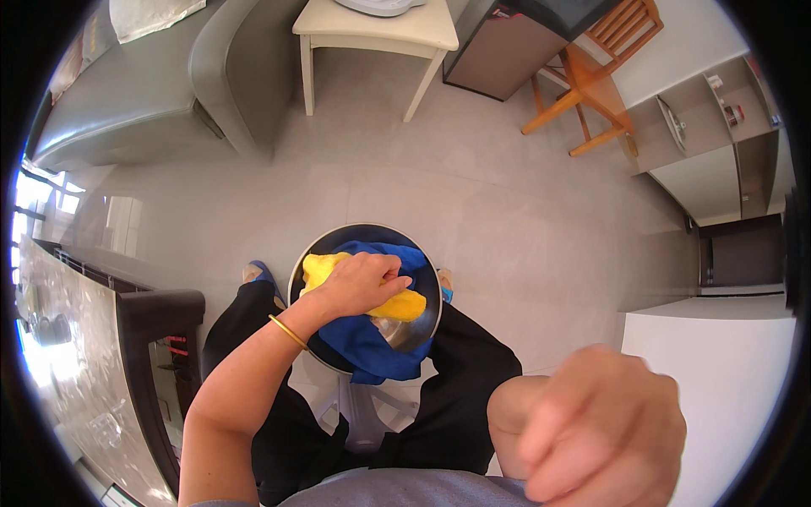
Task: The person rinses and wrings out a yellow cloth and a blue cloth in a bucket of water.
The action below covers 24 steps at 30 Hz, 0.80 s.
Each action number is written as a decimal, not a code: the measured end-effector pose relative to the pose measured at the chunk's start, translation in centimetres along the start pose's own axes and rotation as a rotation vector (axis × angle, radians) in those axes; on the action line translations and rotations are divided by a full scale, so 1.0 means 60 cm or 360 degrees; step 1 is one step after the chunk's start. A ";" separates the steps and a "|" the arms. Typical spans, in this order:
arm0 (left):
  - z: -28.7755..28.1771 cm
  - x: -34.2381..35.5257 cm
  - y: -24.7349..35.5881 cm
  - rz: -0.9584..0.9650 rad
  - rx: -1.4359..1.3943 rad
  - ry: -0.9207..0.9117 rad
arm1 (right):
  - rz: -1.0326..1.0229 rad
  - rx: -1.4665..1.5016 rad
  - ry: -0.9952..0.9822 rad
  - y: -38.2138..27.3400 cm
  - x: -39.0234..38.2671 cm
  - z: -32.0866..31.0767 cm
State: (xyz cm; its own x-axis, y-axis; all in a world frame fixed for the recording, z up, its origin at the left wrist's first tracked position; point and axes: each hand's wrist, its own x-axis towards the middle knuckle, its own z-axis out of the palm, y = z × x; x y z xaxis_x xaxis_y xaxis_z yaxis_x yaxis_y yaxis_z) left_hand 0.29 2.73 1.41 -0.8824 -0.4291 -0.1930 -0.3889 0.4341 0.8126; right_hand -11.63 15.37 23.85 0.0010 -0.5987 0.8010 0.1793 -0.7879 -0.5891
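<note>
A round, dark pan (433, 291) with a pale rim rests between my knees. Blue cloth (359, 342) lies in it and hangs over its near edge. Near the pan's lower right, a shiny, metallic-looking patch shows between the cloth folds. My left hand (365, 283), a yellow bangle on its wrist, is closed on a yellow cloth (410, 306) and rests over the middle of the pan. Close to the camera at lower right, my right hand (604, 431) is raised away from the pan. Its fingers are curled and slightly blurred; anything inside them is hidden.
A grey plastic stool (363, 418) stands beneath me. To the left is a dark-framed table (160, 308) with a glossy top. A grey sofa (152, 110), a cream table (380, 29) and a wooden chair (591, 80) stand farther off. A white cabinet (701, 355) is at right.
</note>
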 end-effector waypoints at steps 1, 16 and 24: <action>0.000 0.000 0.000 0.0012 0.0003 0.0005 | -0.0226 -0.0245 -0.0025 0.002 -0.004 -0.002; 0.001 -0.002 -0.002 -0.0022 0.0010 -0.0008 | -0.0216 -0.0971 0.0027 -0.058 -0.020 0.025; 0.001 -0.001 0.000 -0.0032 0.0004 -0.0007 | -0.0715 -0.0699 0.0565 0.002 -0.019 0.057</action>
State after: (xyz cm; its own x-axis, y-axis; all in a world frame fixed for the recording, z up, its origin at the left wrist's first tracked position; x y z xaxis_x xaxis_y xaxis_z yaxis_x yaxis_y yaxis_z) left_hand 0.36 2.80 1.39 -0.8755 -0.4342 -0.2119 -0.4073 0.4274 0.8071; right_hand -8.23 16.44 23.24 -0.3128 -0.1549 0.9371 -0.3251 -0.9096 -0.2588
